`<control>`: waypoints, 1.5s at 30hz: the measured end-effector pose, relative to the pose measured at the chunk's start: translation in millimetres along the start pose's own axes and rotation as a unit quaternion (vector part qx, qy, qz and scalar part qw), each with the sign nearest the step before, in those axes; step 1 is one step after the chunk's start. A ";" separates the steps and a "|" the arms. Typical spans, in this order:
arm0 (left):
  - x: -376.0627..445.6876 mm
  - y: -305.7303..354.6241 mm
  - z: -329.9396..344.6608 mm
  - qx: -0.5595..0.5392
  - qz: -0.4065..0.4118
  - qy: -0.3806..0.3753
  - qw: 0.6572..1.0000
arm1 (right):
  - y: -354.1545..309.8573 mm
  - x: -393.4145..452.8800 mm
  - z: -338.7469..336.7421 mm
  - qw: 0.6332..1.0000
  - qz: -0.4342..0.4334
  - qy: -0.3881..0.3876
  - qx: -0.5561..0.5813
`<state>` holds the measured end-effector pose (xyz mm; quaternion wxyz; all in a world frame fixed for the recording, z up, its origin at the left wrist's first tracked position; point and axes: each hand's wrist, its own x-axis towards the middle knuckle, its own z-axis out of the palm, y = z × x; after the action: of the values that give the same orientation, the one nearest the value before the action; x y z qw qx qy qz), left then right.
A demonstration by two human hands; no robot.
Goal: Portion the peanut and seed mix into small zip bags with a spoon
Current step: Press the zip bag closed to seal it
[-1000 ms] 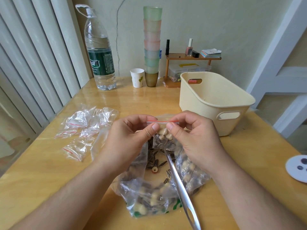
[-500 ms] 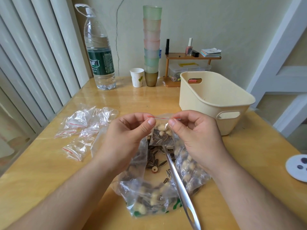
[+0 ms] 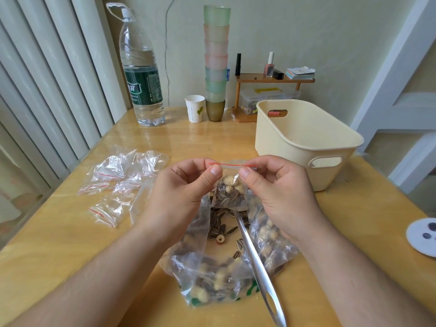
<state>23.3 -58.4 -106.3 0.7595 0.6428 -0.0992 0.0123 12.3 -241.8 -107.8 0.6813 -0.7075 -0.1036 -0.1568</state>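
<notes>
Both hands are holding a small clear zip bag with a red seal line (image 3: 230,185) above the middle of the glossy yellow wooden table (image 3: 59,232). The left hand (image 3: 181,192) is pinching the bag's top left corner between thumb and curled forefinger; the right hand (image 3: 280,192) is pinching the top right corner in the same manner, remaining fingers folded in. The bag is hanging upright, its long axis running vertically, mouth pointing upward and the red seal line lying level between the two thumbs. Its lower portion is carrying peanuts in shell over striped sunflower seeds. Directly beneath, a large clear plastic bag of peanut and seed mix (image 3: 219,267) is lying open on the table, loose seeds showing at its centre. A long metal spoon (image 3: 256,263) is resting in that bag, bowl end hidden under the small bag, handle pointing toward the near right edge, long axis running diagonally. To the left, a loose heap of empty small zip bags (image 3: 118,182) is lying on the table. A cream plastic basket with handle slots (image 3: 304,142) is standing to the right rear. At the rear are standing a large clear water bottle with a green label (image 3: 141,74), a white paper cup (image 3: 194,108) and a tall stack of pastel plastic cups (image 3: 215,62).
</notes>
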 end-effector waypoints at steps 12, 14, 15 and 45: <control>-3.6 2.0 1.0 0.027 0.032 -0.040 0.998 | 1.9 1.6 -1.3 1.000 -0.008 -0.011 0.018; -3.0 1.9 0.0 0.037 0.044 -0.036 0.998 | 0.6 1.1 -0.5 0.999 -0.003 -0.019 0.032; -2.7 1.7 -0.2 0.041 0.046 -0.036 0.997 | -0.2 0.4 0.3 0.999 0.001 -0.021 0.039; -4.8 -3.7 -0.4 0.074 0.084 -0.089 0.990 | 3.3 -3.0 0.3 0.995 -0.048 -0.063 -0.062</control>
<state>19.2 -58.2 -110.8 0.6944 0.6852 -0.2184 0.0261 10.7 -241.5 -111.9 0.6199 -0.7510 -0.1703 -0.1506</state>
